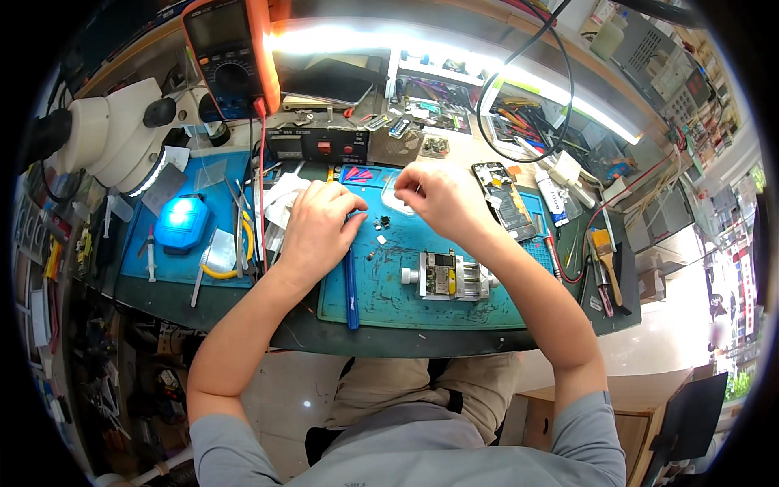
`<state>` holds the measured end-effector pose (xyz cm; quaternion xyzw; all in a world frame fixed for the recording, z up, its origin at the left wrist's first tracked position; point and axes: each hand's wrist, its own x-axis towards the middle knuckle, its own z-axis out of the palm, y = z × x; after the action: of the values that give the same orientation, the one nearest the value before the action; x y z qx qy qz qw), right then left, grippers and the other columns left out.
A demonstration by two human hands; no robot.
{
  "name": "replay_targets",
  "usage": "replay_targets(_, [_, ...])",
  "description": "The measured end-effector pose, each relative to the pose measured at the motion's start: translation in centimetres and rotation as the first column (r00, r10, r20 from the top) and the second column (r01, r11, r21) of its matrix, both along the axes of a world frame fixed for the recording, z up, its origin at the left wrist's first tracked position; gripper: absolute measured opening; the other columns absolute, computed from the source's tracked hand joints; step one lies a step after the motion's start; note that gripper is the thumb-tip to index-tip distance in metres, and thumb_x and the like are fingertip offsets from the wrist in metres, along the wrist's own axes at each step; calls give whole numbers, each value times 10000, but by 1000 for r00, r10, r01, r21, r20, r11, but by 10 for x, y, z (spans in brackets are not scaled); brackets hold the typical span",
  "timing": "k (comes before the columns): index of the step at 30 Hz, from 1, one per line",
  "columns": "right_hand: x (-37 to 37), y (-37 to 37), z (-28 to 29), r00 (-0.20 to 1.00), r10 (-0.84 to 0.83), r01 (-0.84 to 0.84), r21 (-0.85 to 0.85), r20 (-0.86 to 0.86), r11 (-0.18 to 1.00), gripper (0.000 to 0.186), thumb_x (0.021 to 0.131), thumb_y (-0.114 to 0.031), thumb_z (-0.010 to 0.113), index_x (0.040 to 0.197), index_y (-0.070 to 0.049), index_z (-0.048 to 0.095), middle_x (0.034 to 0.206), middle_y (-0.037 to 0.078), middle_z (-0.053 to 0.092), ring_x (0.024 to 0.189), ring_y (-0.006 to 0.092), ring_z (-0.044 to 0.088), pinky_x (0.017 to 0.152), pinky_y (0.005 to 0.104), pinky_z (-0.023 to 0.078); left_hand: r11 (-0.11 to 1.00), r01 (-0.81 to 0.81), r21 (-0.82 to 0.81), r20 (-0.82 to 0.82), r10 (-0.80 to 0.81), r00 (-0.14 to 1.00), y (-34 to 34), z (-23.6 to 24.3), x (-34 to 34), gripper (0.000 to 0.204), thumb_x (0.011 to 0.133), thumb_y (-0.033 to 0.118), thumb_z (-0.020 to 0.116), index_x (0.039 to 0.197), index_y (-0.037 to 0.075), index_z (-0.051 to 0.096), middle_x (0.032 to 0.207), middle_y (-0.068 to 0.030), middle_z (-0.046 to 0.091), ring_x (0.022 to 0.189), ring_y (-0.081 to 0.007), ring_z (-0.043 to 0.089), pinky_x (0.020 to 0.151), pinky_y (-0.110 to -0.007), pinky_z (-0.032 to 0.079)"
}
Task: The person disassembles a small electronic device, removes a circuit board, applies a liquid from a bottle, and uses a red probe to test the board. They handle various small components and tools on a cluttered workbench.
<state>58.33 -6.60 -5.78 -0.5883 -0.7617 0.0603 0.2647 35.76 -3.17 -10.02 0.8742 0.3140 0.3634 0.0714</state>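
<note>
Two bare hands (329, 215) worked over the blue mat (389, 312) on the dark counter (268, 325). The left hand's fingers were loosely bent, the thumb slightly apart from the fingertips; I could not tell whether they had hold of anything. Below that hand, a blue stick (351, 288) lay lengthwise on the mat. The right hand (442, 199) was at the clear dish (395, 195), near the mat's far side, its fingers curled with the tips drawn close together; whether something small was pinched there could not be told. Between the hands, small dark pieces (384, 221) lay on the mat, with a small pale piece (380, 239) just nearer the person. A metal clamp (475, 280) stood nearer the person's edge, carrying a circuit board (439, 273). Beyond the right forearm lay an opened phone (503, 199), and several pink pieces (357, 174) were beyond the left hand.
</note>
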Motion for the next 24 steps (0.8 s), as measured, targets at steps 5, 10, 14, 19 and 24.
replay_targets(5, [14,10,-17,983,-77,47,176,165,983,159,917,-208,729,1009,-80,711,886,104,726,837,309,705,755,404,555,999,30,-15,-4,-30,1000,-1,0,6,108,812,89,781,899,69,721,916,-54,668,933,-273,610,855,-407,471])
replay_targets(10, [-3,-7,-10,939,279,-289,23,203,957,190,874,-242,765,1029,-138,729,997,48,679,1001,267,678,825,393,562,999,-29,29,5,29,1000,1,-2,2,102,814,89,779,895,71,721,920,-53,665,931,-273,607,852,-406,471])
replay_targets(14, [-5,-8,-18,922,246,-244,-44,298,969,170,886,-240,750,1006,-121,735,954,55,681,965,267,685,814,391,566,998,-42,39,14,42,999,2,-2,3,98,820,98,777,898,72,723,918,-53,661,934,-271,606,853,-407,471])
replay_targets(19, [-4,-4,-24,916,208,-224,6,344,975,127,917,-219,715,967,-108,746,934,59,690,917,278,695,800,397,568,998,-56,31,15,55,998,2,0,2,90,829,99,771,901,72,726,915,-49,661,934,-268,605,853,-404,469])
replay_targets(24, [-1,0,-16,991,94,-98,41,95,994,157,939,-204,676,956,-71,757,919,115,718,903,320,702,817,427,560,998,-59,18,3,59,998,2,-1,2,88,830,99,770,903,75,727,922,-48,668,936,-268,606,858,-401,466])
